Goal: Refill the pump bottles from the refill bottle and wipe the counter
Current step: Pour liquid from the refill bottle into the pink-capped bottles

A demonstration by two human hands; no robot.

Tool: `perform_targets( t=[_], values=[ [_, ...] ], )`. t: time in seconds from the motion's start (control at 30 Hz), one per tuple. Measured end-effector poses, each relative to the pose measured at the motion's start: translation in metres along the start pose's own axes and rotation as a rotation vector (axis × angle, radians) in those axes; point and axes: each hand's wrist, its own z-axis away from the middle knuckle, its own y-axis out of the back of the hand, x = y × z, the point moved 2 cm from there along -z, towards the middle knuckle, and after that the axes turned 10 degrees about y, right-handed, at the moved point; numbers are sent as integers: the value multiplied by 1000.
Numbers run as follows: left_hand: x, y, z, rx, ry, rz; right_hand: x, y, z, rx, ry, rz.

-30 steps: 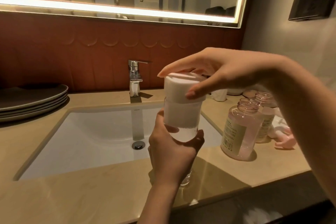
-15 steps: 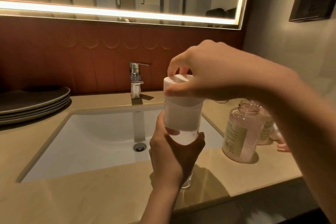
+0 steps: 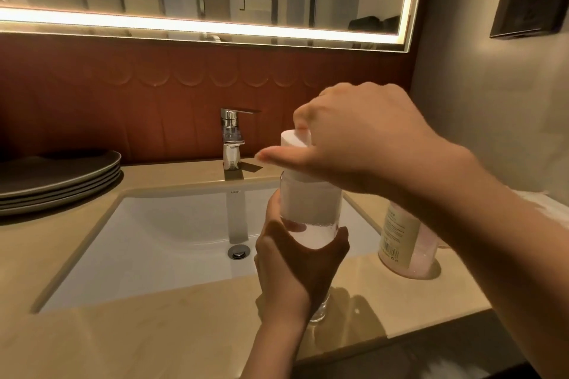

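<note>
Gripping the bottle at both ends

The left hand (image 3: 295,268) wraps around the lower half of the clear refill bottle (image 3: 311,209), fingers curled round it. The right hand (image 3: 363,138) comes from above, thumb and fingers closed on the white cap (image 3: 294,137). The bottle stands upright over the counter (image 3: 154,332), just in front of the sink (image 3: 172,224); whether its base touches the counter is unclear. A pink pump bottle (image 3: 403,243) stands to the right, its top hidden by the right forearm. Behind are a tap (image 3: 231,138) and stacked plates (image 3: 58,175).
</note>
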Motion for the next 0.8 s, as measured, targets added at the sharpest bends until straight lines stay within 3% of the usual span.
perform_targets(
  t=[0.07,0.17,0.27,0.37,0.5,0.57,0.63,0.8],
  values=[
    [0,1,1,-18,13,22,5,0,0,-45,33,-151],
    [-2,1,0,-49,32,48,15,6,6,-243,122,-590],
    [-3,0,0,-57,37,50,19,6,11,-270,163,-770],
    [-2,-1,-1,-28,7,44,12,3,9,-159,95,-662],
    [-1,0,0,5,-24,14,1,0,2,-20,-74,-90],
    [-1,0,0,-2,-7,8,-4,0,1,36,-65,22],
    [-2,0,0,-4,5,13,-2,-2,2,30,-17,-35],
    [-2,1,0,-39,10,36,17,6,8,-221,112,-609]
  ],
)
